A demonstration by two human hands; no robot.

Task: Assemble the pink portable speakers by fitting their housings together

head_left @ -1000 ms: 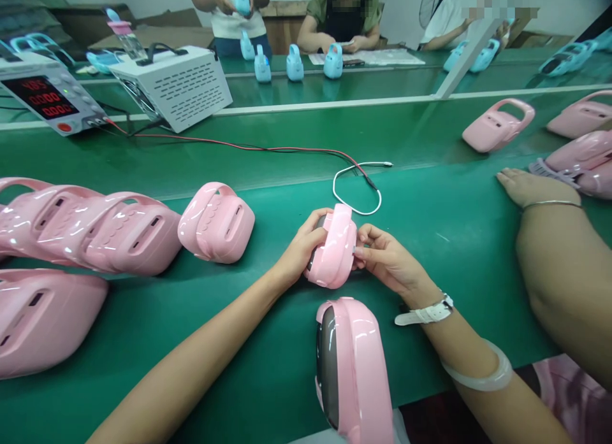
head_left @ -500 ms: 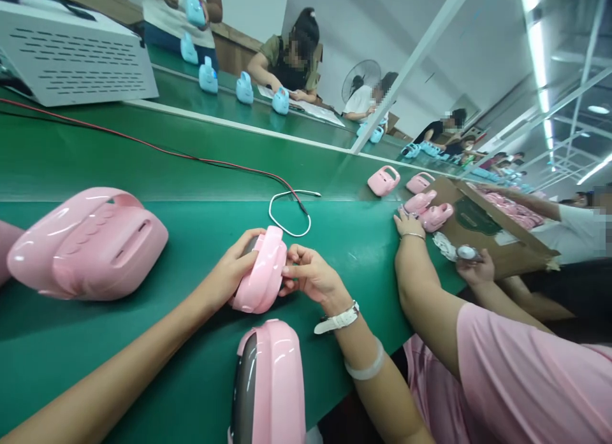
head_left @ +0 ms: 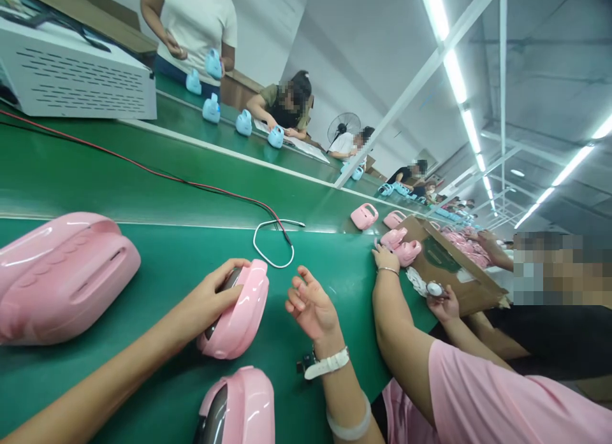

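My left hand (head_left: 210, 299) grips a small pink handled device (head_left: 238, 315) standing on its edge on the green belt (head_left: 157, 272), fingers over its dark front face. My right hand (head_left: 310, 304) hovers just right of it, palm up, fingers loosely spread and holding nothing. A white watch sits on that wrist. A second pink device (head_left: 239, 409) lies near the front edge, below the first. A larger-looking pink device (head_left: 62, 278) rests at the left.
A white looped cable (head_left: 272, 243) joined to red and black leads lies behind my hands. A white vented box (head_left: 71, 81) stands far left. A neighbour's arm (head_left: 401, 323) rests on the belt at the right, near a cardboard box (head_left: 449, 259) and more pink devices. Across the line, people handle blue devices.
My right hand has let go of the pink device and drawn back with fingers apart. My left hand keeps hold. The view has swung right and upward.
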